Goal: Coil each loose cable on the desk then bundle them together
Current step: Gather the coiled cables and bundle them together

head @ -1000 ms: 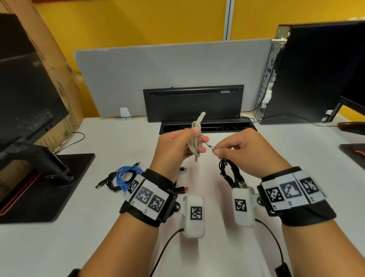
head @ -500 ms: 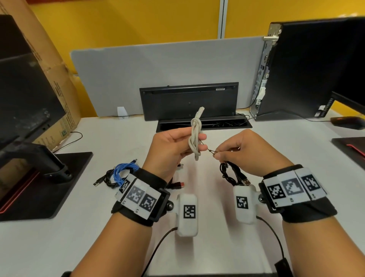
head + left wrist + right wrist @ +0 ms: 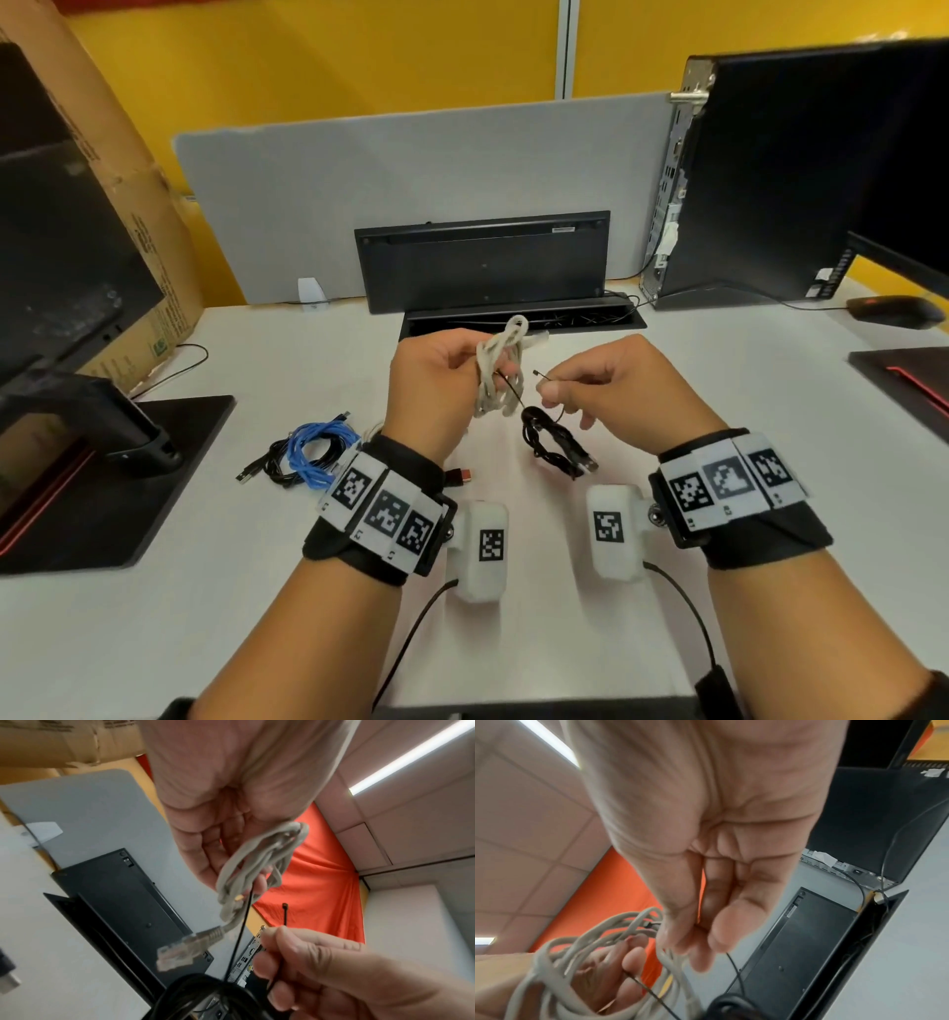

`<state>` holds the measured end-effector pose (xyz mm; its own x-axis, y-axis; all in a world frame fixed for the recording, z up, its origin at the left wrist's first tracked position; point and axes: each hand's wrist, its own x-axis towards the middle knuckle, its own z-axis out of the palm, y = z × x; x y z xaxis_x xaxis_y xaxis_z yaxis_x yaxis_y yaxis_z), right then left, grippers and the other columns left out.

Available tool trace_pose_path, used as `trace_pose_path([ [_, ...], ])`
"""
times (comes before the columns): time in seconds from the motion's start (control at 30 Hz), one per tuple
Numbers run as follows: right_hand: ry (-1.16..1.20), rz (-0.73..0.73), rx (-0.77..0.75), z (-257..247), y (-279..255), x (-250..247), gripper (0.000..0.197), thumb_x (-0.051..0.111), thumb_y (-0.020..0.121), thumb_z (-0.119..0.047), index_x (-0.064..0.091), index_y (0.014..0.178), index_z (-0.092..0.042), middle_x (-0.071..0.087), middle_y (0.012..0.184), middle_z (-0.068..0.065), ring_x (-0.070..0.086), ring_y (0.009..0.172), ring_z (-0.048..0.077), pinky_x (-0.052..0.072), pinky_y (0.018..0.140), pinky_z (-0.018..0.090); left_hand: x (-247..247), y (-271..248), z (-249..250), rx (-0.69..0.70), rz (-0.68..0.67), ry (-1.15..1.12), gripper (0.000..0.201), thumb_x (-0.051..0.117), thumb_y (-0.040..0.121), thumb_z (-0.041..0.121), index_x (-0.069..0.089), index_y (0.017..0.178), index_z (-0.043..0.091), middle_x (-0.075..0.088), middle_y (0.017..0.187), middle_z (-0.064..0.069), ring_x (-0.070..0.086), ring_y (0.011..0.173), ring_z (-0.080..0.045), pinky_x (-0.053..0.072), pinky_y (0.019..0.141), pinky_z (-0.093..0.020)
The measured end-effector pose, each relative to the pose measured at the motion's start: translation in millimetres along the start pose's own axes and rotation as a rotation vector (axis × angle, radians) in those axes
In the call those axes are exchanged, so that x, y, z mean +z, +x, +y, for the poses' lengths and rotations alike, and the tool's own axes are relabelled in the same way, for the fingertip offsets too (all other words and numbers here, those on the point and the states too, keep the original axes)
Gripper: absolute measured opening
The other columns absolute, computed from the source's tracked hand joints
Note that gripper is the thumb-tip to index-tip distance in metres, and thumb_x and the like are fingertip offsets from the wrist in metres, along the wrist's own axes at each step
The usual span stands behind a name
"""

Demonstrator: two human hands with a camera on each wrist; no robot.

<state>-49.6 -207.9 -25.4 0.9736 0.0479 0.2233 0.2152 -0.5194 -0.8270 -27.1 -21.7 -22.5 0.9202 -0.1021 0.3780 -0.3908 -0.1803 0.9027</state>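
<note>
My left hand [image 3: 441, 383] grips a coiled grey network cable [image 3: 500, 367] above the desk; its clear plug [image 3: 180, 949] dangles free. My right hand [image 3: 595, 385] pinches a thin black zip tie [image 3: 539, 375] near its head. The tie runs down through a black coiled cable [image 3: 552, 444] that hangs below my right hand, and back up to the grey coil [image 3: 582, 959]. On the desk to the left lie a coiled blue cable [image 3: 318, 452] and another black cable [image 3: 272, 465] together.
A black keyboard [image 3: 482, 259] leans upright against the grey divider [image 3: 411, 190], behind an open cable tray [image 3: 524, 318]. A PC tower [image 3: 760, 174] stands at the right, with a mouse [image 3: 896, 311] beside it. A monitor stand [image 3: 102, 452] and a cardboard box [image 3: 128, 169] are on the left.
My right hand has moved slightly away from the grey coil, and the zip tie's head now sticks up free. The grey coil has tilted in my left hand.
</note>
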Motion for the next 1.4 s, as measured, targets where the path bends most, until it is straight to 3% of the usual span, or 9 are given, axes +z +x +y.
trace_pose_path([
  [0.17,0.145,0.101,0.029,8.3,2.3,-0.2,0.01,0.077,0.081,-0.019,0.079,0.072,-0.023,0.071,0.063,-0.002,0.065,0.05,0.013,0.051,0.053,0.017,2.4,1.6,-2.8,0.016,0.05,0.168,0.014,0.064,0.09,0.008,0.07,0.097,0.019,0.072,0.069,0.008,0.067,0.065,-0.003,0.052,0.07,-0.012],
  [0.3,0.283,0.162,0.055,11.1,2.5,-0.3,0.003,0.079,0.079,-0.019,0.08,0.076,-0.019,0.073,0.069,0.006,0.067,0.056,0.016,0.057,0.061,0.027,3.0,2.9,-3.3,0.044,0.099,0.193,0.016,0.063,0.09,0.011,0.065,0.099,0.025,0.072,0.069,0.01,0.068,0.069,0.0,0.057,0.081,-0.031],
  [0.5,0.293,0.152,0.008,13.2,-0.2,2.5,0.001,0.079,0.079,-0.024,0.08,0.079,-0.025,0.072,0.068,0.001,0.063,0.054,0.013,0.052,0.06,0.022,5.7,0.0,-6.1,0.049,0.066,0.149,0.019,0.063,0.091,0.01,0.067,0.104,0.024,0.073,0.073,0.008,0.069,0.069,-0.009,0.059,0.076,-0.029],
  [0.6,0.259,0.115,-0.053,12.2,-1.6,9.3,0.006,0.078,0.08,-0.022,0.08,0.079,-0.027,0.073,0.069,-0.002,0.062,0.055,0.014,0.052,0.063,0.024,10.8,-1.5,-5.8,0.081,0.016,0.165,0.02,0.064,0.091,0.012,0.068,0.104,0.027,0.073,0.074,0.01,0.067,0.069,-0.004,0.056,0.075,-0.021],
  [0.83,0.21,0.039,-0.095,13.1,-1.1,20.5,0.013,0.077,0.081,-0.015,0.079,0.077,-0.027,0.071,0.064,-0.012,0.055,0.049,0.006,0.046,0.056,0.013,11.8,2.6,-1.3,0.068,-0.018,0.145,0.025,0.068,0.089,0.014,0.071,0.112,0.022,0.074,0.079,0.011,0.068,0.082,0.001,0.048,0.089,-0.017],
  [1.07,0.223,0.088,-0.149,11.8,1.8,31.9,0.017,0.075,0.082,-0.014,0.077,0.073,-0.028,0.071,0.069,-0.002,0.053,0.051,0.005,0.044,0.055,0.013,11.4,2.4,-1.9,0.016,-0.007,-0.031,0.026,0.069,0.086,0.009,0.072,0.112,0.013,0.076,0.084,0.0,0.071,0.081,-0.001,0.046,0.073,-0.004],
  [1.27,0.214,0.066,-0.158,12.8,3.1,32.8,0.011,0.074,0.084,-0.013,0.077,0.078,-0.022,0.071,0.074,-0.008,0.057,0.058,0.0,0.043,0.06,0.011,8.8,0.8,-3.2,0.002,0.011,-0.09,0.026,0.071,0.085,0.013,0.071,0.111,0.013,0.077,0.082,0.003,0.071,0.085,-0.003,0.049,0.078,-0.009],
  [1.33,0.188,0.048,-0.156,13.5,3.5,29.6,0.011,0.073,0.084,-0.014,0.078,0.08,-0.024,0.073,0.079,-0.011,0.062,0.066,-0.001,0.044,0.063,0.01,-0.4,1.1,-4.6,-0.01,0.023,-0.051,0.02,0.07,0.087,0.02,0.071,0.107,0.017,0.077,0.081,0.004,0.071,0.084,-0.004,0.052,0.084,-0.019],
  [1.4,0.163,0.049,-0.159,14.0,3.1,24.8,0.011,0.074,0.083,-0.016,0.078,0.081,-0.025,0.074,0.081,-0.013,0.064,0.071,-0.002,0.045,0.064,0.008,-14.3,2.0,-7.0,-0.021,0.03,0.053,0.008,0.068,0.089,0.022,0.073,0.096,0.021,0.076,0.079,0.005,0.071,0.078,-0.007,0.055,0.076,-0.025],
])
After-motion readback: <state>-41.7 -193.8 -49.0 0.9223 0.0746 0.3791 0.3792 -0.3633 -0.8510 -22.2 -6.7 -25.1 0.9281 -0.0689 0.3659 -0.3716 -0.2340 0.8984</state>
